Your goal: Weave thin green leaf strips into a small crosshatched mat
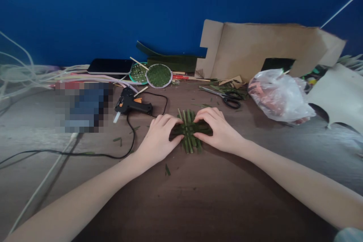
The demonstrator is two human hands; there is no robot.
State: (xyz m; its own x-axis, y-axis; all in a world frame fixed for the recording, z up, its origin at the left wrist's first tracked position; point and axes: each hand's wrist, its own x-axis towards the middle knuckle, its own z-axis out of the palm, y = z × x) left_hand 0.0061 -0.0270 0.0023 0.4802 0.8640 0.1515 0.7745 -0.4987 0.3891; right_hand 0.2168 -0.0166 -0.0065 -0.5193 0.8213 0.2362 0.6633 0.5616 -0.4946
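Observation:
A small mat of woven green leaf strips (189,131) lies on the brown table (198,196) in the middle of the view. My left hand (159,138) pinches its left edge with fingers curled together. My right hand (219,128) presses and grips its right edge, fingers bent over the strips. Light green upright strips stick out above and below the dark cross strips between my hands.
A black glue gun (132,104) with its cord lies left of the mat. Scissors (227,98) and a plastic bag (279,96) sit to the right. Two round woven discs (159,75), a phone (110,66) and cardboard (266,51) stand at the back against the blue wall.

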